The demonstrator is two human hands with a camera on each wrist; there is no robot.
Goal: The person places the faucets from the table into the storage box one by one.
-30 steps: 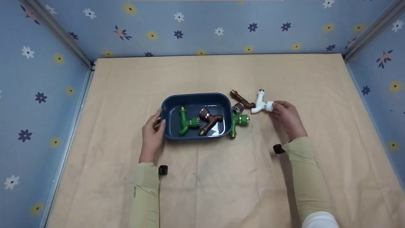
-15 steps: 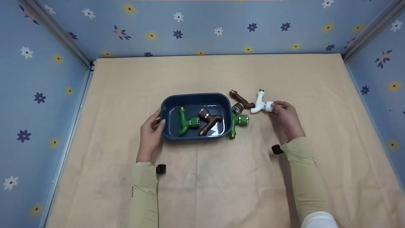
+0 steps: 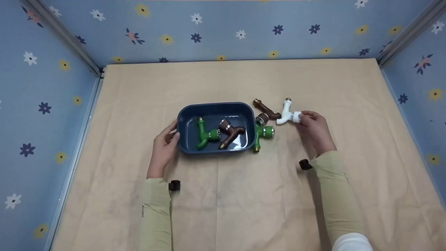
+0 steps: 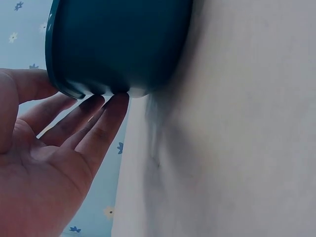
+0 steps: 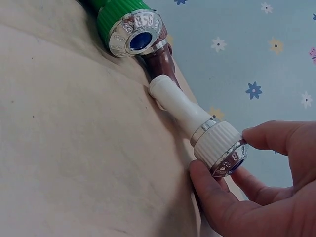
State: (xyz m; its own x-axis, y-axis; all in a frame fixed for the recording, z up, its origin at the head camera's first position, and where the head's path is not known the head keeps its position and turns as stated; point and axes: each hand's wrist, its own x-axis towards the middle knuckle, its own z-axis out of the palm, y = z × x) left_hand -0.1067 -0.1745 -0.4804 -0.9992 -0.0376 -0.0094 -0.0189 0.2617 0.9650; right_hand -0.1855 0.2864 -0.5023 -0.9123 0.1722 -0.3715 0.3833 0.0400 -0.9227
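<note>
My left hand point(image 3: 163, 146) is at the left end of a dark blue plastic basin point(image 3: 214, 152). In the left wrist view, its nearly straight fingertips touch the outer wall and the thumb is at the rim. Inside the basin lie a green faucet point(image 3: 202, 136) and a brown faucet point(image 3: 231, 135). My right hand point(image 3: 317, 132) pinches the ribbed white knob of a white faucet point(image 3: 286, 113) between thumb and fingers, as the right wrist view shows. A second brown faucet point(image 3: 268, 111) and a second green faucet point(image 3: 258, 137) lie between the basin and the white faucet.
A beige cloth point(image 3: 223, 205) covers the table. Blue flowered panels point(image 3: 223, 31) stand along the back and both sides. The outside green faucet lies against the basin's right wall, and the outside brown faucet's spout meets the white one.
My left wrist and forearm have shifted slightly left, with the fingers still at the basin. The right hand, the basin and the faucets have barely moved.
</note>
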